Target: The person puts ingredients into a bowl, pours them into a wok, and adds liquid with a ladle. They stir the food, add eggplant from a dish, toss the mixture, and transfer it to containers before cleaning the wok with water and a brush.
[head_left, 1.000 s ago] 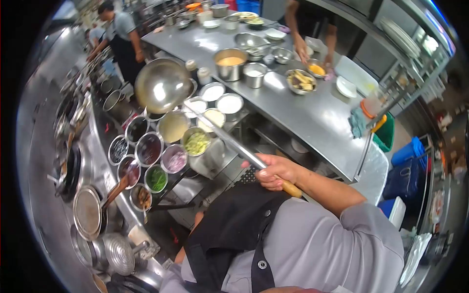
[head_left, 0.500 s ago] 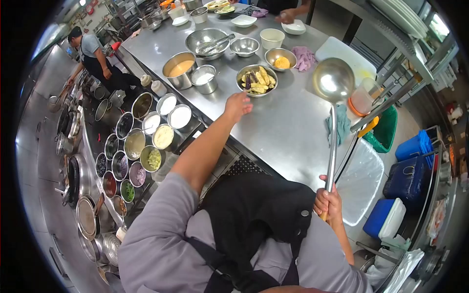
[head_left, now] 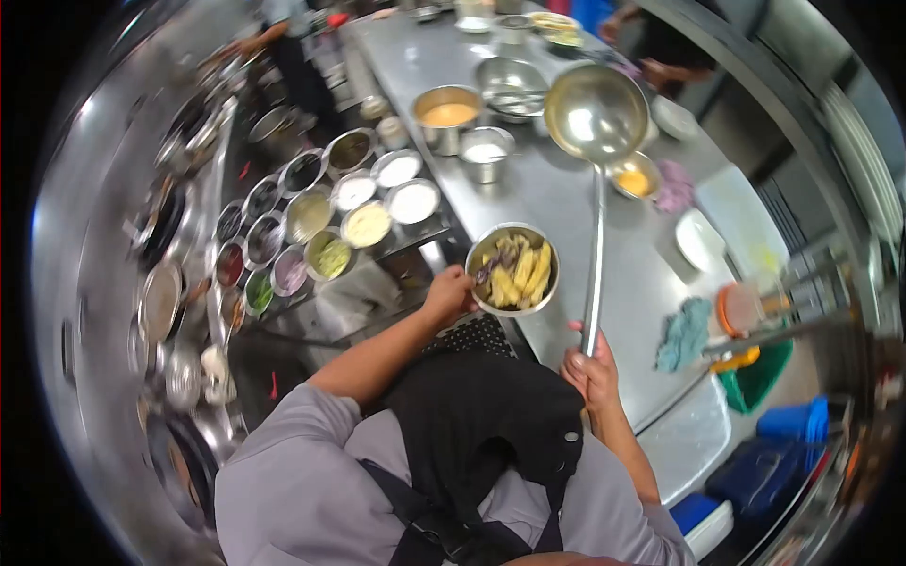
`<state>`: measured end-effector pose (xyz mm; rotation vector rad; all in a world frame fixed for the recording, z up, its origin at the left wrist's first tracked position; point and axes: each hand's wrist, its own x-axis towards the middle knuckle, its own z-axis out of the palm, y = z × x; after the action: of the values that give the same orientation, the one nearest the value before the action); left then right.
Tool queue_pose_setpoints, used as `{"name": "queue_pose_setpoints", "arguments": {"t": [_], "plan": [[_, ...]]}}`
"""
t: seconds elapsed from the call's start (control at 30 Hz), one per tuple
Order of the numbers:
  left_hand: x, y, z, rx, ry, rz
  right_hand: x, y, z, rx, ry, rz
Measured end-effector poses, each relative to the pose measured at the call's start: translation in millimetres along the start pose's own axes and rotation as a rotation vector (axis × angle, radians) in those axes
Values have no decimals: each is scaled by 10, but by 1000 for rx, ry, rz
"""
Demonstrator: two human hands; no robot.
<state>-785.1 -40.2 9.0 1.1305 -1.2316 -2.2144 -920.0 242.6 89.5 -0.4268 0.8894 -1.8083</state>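
Steel pans (head_left: 160,302) line the cooking range at ten o'clock from the person in the grey shirt, the one I'm watching. At eleven o'clock, a co-worker (head_left: 293,71) in a dark apron stands beyond the round tubs (head_left: 309,215), which hold white, cream, green, red and pinkish foods. Next comes the left hand (head_left: 448,294), fingers closed on the near left side of a metal bowl (head_left: 512,270) of yellow and purplish pieces. That bowl sits at twelve o'clock, partly out past the bench (head_left: 613,274) edge; from here I can't tell whether its base touches anything. Ahead of it on the bench are a pot (head_left: 447,118) of orange liquid and, just beside that, a smaller pot (head_left: 485,156) with something white inside. The right hand (head_left: 592,375), at one o'clock, is wrapped round the lower handle of a big steel ladle (head_left: 596,115), held with its round head pointing away, towards half past twelve. Right of the head lie a small bowl (head_left: 635,176) of orange-yellow food and a pink cloth (head_left: 675,186). A white dish (head_left: 699,240) and a teal cloth (head_left: 683,335) rest around two o'clock, and a blue bin (head_left: 794,419) stands near three.
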Motion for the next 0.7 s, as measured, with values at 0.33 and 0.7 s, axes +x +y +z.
{"name": "queue_pose_setpoints", "arguments": {"t": [0.33, 0.7], "plan": [[-2852, -236, -2755, -189, 859, 304, 1393, 1291, 2082, -219, -548, 406], [-7476, 523, -5446, 1451, 2078, 347, 772, 2954, 3910, -344, -969, 660]]}}
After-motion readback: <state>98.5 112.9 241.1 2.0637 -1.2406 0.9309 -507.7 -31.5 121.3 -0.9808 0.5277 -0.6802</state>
